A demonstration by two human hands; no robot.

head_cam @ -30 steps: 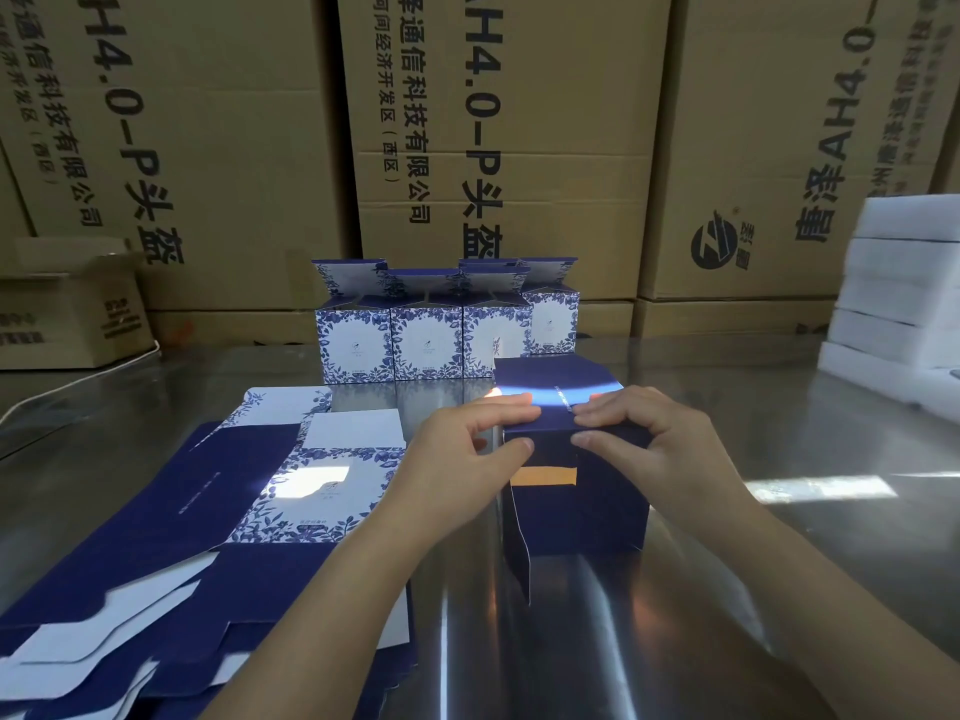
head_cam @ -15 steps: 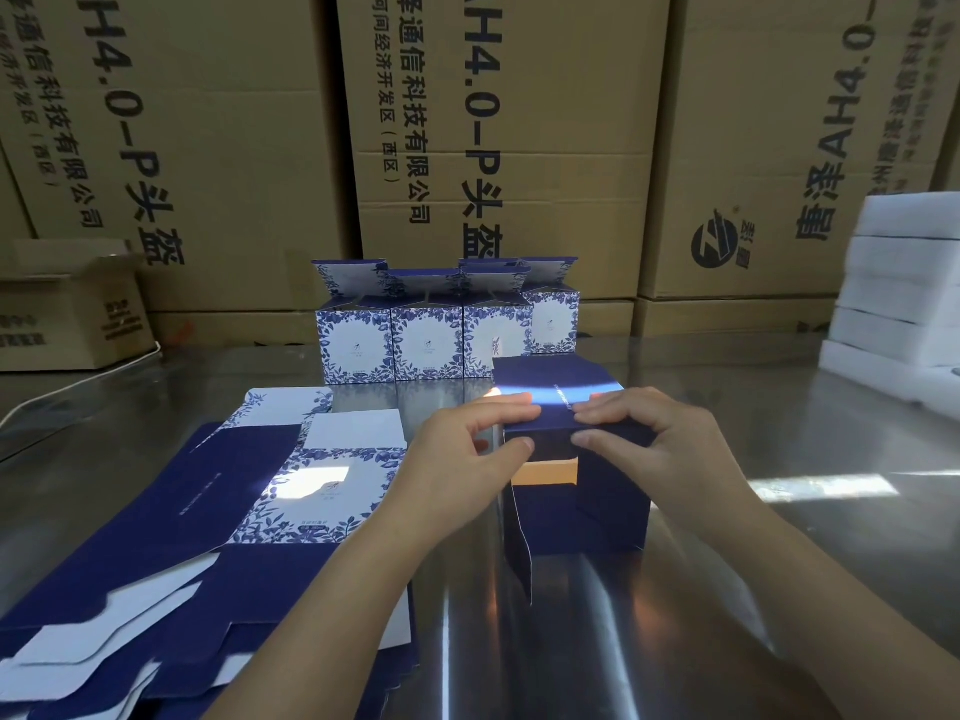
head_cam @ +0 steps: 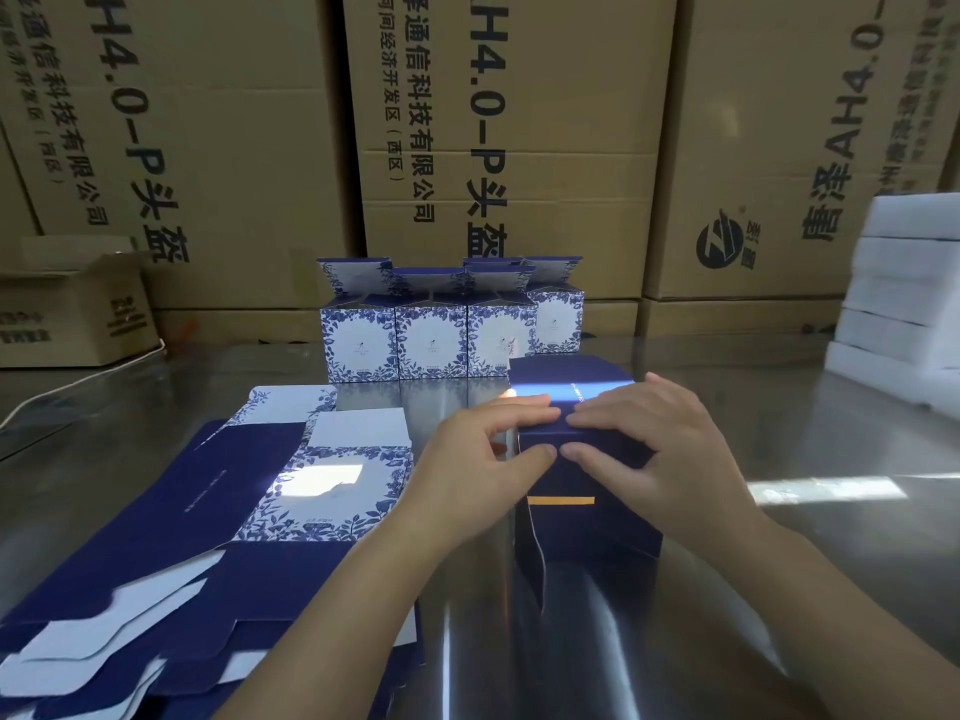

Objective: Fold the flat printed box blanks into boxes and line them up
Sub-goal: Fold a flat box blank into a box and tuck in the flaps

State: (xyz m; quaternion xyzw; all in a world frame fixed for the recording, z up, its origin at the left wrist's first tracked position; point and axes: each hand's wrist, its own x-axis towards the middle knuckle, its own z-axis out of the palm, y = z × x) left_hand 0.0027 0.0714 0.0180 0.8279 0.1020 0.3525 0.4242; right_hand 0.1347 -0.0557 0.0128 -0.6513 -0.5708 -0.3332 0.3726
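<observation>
Two forearms converging, left hand (head_cam: 467,459) and right hand (head_cam: 670,454) pinching box (head_cam: 597,527)

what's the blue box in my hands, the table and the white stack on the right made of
Box: looks like printed paperboard, shown by thin cut edges, crisp folds and a slight sheen on top.
Table: likely brushed stainless steel, with grey, streaky, mirror-like reflections.
White stack: probably foam slabs, thick, matte and soft-edged, but too far off to be sure.

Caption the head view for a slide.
Left hand and right hand pinch a dark blue box beside flat blanks, folded boxes lined behind.
</observation>
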